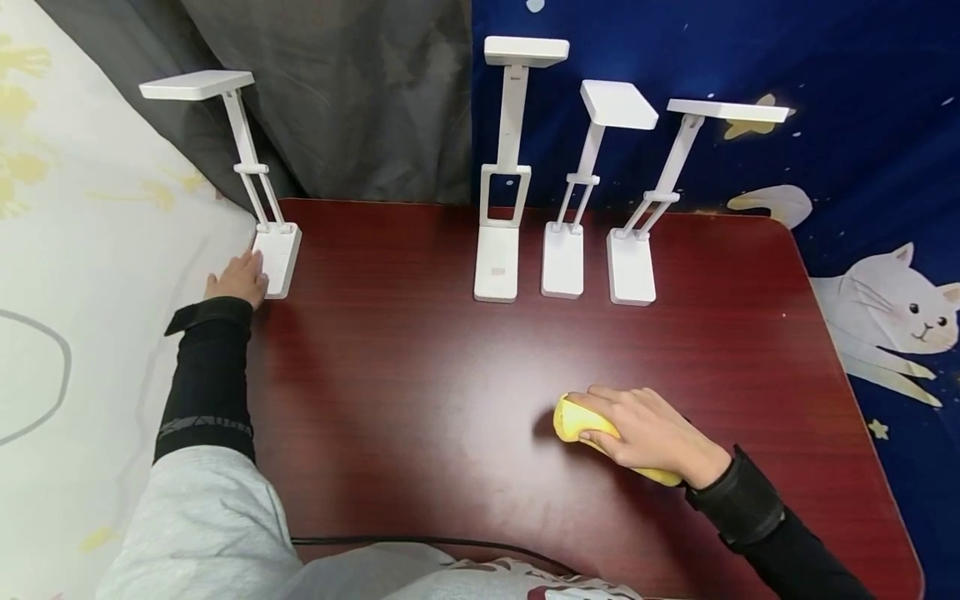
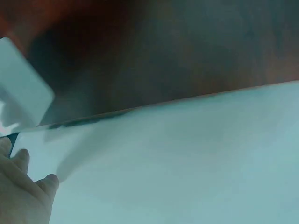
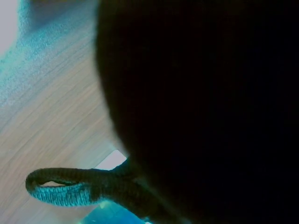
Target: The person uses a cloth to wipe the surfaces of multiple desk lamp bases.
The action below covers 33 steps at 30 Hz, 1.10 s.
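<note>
My right hand (image 1: 645,425) grips a long yellow object (image 1: 581,419) with a rounded end, low over the middle right of the table; its kind cannot be told, as the fingers cover much of it. My left hand (image 1: 240,277) is at the far left, fingers reaching to the base of a white desk lamp (image 1: 276,260). In the left wrist view, relaxed fingers (image 2: 21,161) show beside the corner of that white base (image 2: 23,88). A dark shape fills most of the right wrist view, hiding the right hand and the yellow object.
Three more white desk lamps, a left one (image 1: 497,262), a middle one (image 1: 562,260) and a right one (image 1: 632,267), stand along the back of the red-brown table (image 1: 390,358). A black cable (image 1: 420,540) runs along the front edge. Grey and blue curtains hang behind.
</note>
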Each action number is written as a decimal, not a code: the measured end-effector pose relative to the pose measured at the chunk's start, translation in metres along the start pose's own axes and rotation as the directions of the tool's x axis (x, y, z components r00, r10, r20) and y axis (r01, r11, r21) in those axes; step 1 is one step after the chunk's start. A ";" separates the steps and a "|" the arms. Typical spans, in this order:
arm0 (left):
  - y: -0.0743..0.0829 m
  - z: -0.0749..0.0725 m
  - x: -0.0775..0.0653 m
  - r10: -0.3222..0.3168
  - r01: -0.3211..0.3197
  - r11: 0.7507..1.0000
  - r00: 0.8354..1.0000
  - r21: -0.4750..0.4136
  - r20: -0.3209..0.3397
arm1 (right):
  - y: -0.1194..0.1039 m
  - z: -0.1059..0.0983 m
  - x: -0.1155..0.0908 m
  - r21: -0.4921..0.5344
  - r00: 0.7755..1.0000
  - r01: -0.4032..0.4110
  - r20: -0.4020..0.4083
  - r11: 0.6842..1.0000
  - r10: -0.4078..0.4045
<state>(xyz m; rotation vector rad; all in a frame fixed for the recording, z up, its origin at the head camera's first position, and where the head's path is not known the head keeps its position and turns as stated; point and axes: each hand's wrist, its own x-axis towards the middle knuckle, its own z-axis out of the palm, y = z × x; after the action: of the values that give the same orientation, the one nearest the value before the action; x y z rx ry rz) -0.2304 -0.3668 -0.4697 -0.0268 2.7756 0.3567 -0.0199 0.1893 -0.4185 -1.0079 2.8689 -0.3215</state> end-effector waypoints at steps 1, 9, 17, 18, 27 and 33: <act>-0.001 0.002 -0.002 0.001 -0.001 1.000 1.000 -0.006 0.011 | 0.000 0.000 0.000 0.001 1.000 -0.002 0.002 1.000 0.002; 0.008 0.016 -0.017 -0.041 0.038 0.999 0.993 -0.030 -0.112 | -0.003 0.003 0.001 0.001 1.000 0.009 0.001 1.000 -0.009; 0.017 0.041 -0.035 0.038 -0.027 0.999 0.962 0.043 -0.270 | -0.007 0.008 -0.002 0.006 1.000 0.006 0.008 1.000 -0.006; 0.020 0.045 -0.038 0.051 -0.040 0.998 0.958 0.045 -0.283 | -0.008 0.008 -0.003 0.006 1.000 0.005 0.007 1.000 -0.005; 0.056 0.086 -0.092 0.237 -0.178 0.970 0.838 0.165 -0.491 | -0.009 0.012 -0.007 0.013 0.999 0.032 -0.029 0.999 -0.031; 0.099 0.118 -0.126 0.372 -0.291 0.928 0.744 0.231 -0.556 | -0.011 0.013 -0.014 0.020 1.000 0.017 -0.014 1.000 -0.017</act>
<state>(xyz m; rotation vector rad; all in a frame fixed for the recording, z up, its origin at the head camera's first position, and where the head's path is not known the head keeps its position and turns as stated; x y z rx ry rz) -0.0787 -0.2451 -0.5108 0.4833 3.4303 0.2866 -0.0002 0.1875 -0.4286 -1.0312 2.8644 -0.3595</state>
